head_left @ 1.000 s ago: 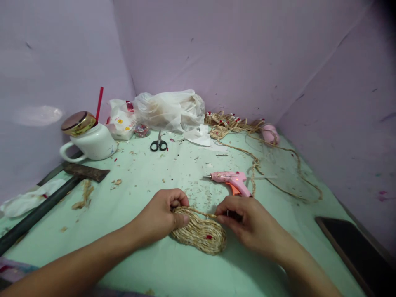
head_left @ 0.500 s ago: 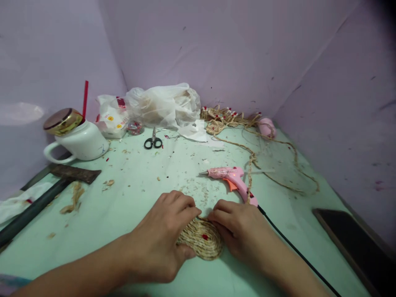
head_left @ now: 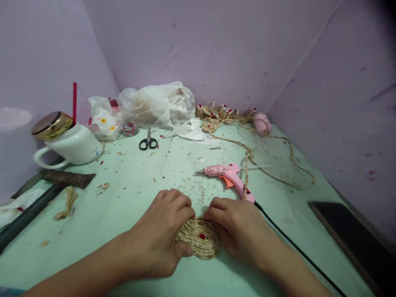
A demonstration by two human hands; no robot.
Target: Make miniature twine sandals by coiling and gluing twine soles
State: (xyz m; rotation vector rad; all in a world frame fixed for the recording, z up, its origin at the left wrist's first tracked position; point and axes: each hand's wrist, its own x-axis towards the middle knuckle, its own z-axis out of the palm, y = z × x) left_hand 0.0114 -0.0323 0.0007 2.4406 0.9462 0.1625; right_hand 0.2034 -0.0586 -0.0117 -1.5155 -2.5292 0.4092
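An oval coil of braided straw rope (head_left: 202,244) with a small red spot lies on the table between my hands. My left hand (head_left: 167,231) grips its left side, thumb at the near edge and fingers at the far edge. At the upper right rim, my right hand (head_left: 233,225) has its fingers closed on the rope's edge; the exact pinch is hidden. From behind that hand the loose braided rope (head_left: 246,177) runs up over the pink glue gun (head_left: 221,170), which lies on its side with its nozzle to the left.
Black-handled scissors (head_left: 148,143) lie farther back. At left are a white mug (head_left: 74,146) and a hammer (head_left: 68,178). White plastic bags (head_left: 161,105) and a rope bundle (head_left: 219,114) line the back wall. A dark phone-like slab (head_left: 349,243) and the glue gun's cord (head_left: 287,241) lie at right.
The view has shifted slightly, so things at the back sit farther left. Both hands keep their hold on the coil, and the right fingers have moved only a little along its rim.
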